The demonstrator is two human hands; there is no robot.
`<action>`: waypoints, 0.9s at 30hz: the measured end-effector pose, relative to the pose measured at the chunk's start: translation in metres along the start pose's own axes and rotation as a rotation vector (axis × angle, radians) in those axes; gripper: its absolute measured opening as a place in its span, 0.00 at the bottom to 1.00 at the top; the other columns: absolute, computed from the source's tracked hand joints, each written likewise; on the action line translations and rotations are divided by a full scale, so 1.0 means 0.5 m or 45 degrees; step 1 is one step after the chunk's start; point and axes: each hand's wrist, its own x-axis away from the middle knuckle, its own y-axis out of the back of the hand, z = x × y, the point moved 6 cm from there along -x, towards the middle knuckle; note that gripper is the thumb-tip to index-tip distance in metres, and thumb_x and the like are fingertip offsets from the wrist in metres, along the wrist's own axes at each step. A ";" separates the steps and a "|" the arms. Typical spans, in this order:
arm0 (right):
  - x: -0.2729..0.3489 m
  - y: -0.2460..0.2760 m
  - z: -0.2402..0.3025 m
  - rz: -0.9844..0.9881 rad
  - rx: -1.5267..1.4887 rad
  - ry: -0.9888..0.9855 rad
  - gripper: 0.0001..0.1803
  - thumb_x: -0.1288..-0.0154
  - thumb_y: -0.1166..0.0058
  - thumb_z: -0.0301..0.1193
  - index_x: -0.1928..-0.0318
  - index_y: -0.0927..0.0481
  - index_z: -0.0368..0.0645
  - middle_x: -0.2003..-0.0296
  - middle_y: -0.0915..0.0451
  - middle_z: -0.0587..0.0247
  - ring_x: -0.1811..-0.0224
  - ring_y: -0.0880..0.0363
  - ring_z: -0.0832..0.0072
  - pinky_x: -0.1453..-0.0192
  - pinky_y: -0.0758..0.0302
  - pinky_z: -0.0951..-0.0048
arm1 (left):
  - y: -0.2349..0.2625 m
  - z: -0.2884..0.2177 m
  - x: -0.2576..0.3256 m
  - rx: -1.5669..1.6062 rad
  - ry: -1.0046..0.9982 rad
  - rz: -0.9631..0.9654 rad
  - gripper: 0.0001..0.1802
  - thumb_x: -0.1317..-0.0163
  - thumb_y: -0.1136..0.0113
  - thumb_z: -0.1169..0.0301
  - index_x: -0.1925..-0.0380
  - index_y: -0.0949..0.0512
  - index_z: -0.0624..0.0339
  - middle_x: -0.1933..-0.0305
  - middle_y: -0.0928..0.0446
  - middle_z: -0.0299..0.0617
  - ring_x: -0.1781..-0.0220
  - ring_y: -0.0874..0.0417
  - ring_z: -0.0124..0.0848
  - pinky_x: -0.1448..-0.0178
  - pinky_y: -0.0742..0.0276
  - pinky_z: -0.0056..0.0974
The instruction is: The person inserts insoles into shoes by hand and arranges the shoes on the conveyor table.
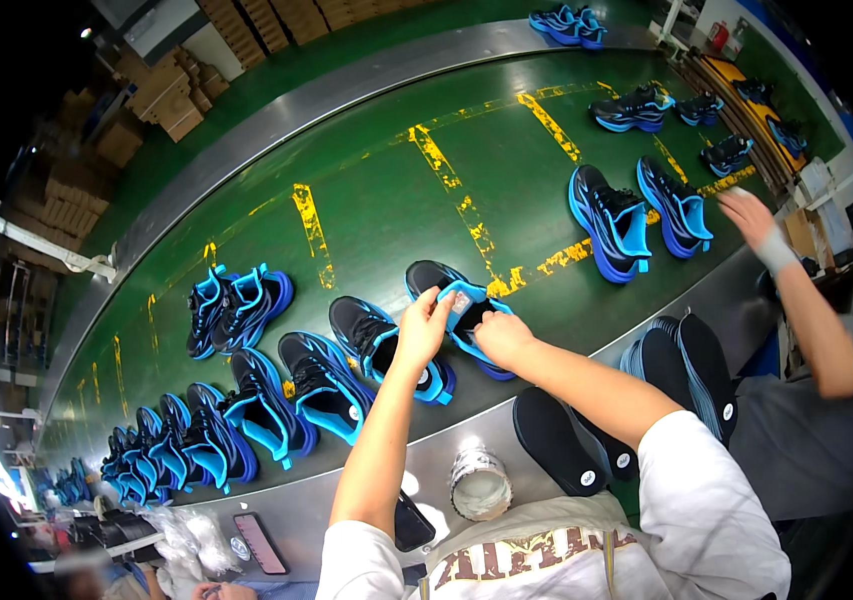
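Note:
A black sneaker with blue lining lies on the green conveyor belt in front of me. My left hand is closed, pinching the sneaker's tongue, where a pale label shows. My right hand is at the shoe's opening, its fingers curled inward over the collar. What those fingertips hold, if anything, is hidden. Just left of the held shoe sits another black-and-blue sneaker, partly behind my left forearm. Further left stands a similar sneaker with a round white sticker inside.
Several more sneakers line the belt to the left. Black insoles rest on the metal ledge, near a jar of whitish stuff and a phone. At right, a co-worker's hand hovers beside two sneakers.

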 end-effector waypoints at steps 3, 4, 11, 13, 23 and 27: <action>-0.019 -0.027 -0.011 0.231 -0.032 -0.016 0.10 0.45 0.56 0.28 0.66 0.22 0.39 0.60 0.25 0.48 0.56 0.25 0.59 0.56 0.26 0.65 | -0.010 -0.005 -0.001 -0.049 0.047 0.062 0.14 0.39 0.47 0.64 0.68 0.28 0.68 0.76 0.30 0.31 0.73 0.35 0.17 0.71 0.38 0.26; -0.024 -0.025 -0.003 0.229 -0.036 -0.014 0.10 0.45 0.56 0.28 0.66 0.22 0.39 0.60 0.25 0.48 0.56 0.25 0.59 0.56 0.26 0.65 | -0.004 -0.004 0.000 -0.056 0.035 0.008 0.15 0.39 0.47 0.64 0.67 0.28 0.69 0.75 0.29 0.32 0.72 0.34 0.17 0.69 0.37 0.26; -0.036 -0.047 0.007 0.613 0.455 0.071 0.17 0.44 0.51 0.30 0.53 0.23 0.42 0.55 0.25 0.53 0.52 0.26 0.61 0.50 0.29 0.68 | -0.001 -0.015 0.004 -0.064 0.056 -0.012 0.17 0.39 0.47 0.63 0.64 0.28 0.70 0.75 0.29 0.32 0.71 0.33 0.18 0.67 0.35 0.27; -0.038 -0.047 0.003 0.610 0.480 0.099 0.18 0.45 0.50 0.31 0.53 0.23 0.43 0.55 0.25 0.55 0.51 0.27 0.62 0.49 0.29 0.69 | -0.002 -0.011 0.001 -0.069 0.065 0.005 0.16 0.39 0.47 0.63 0.64 0.27 0.69 0.75 0.29 0.32 0.71 0.34 0.19 0.67 0.34 0.28; 0.027 -0.004 0.005 0.639 0.245 0.438 0.23 0.37 0.70 0.39 0.59 0.22 0.38 0.62 0.21 0.56 0.53 0.25 0.67 0.33 0.56 0.61 | -0.017 -0.068 0.018 -0.565 -0.445 -0.287 0.12 0.42 0.49 0.73 0.57 0.33 0.61 0.58 0.35 0.54 0.62 0.26 0.53 0.57 0.28 0.46; 0.077 0.034 0.023 0.995 0.121 0.338 0.33 0.39 0.79 0.46 0.51 0.26 0.35 0.49 0.28 0.52 0.39 0.37 0.72 0.29 0.71 0.65 | -0.028 -0.102 0.023 -0.953 -0.734 -0.233 0.13 0.48 0.42 0.72 0.64 0.31 0.64 0.54 0.34 0.53 0.66 0.24 0.50 0.63 0.27 0.46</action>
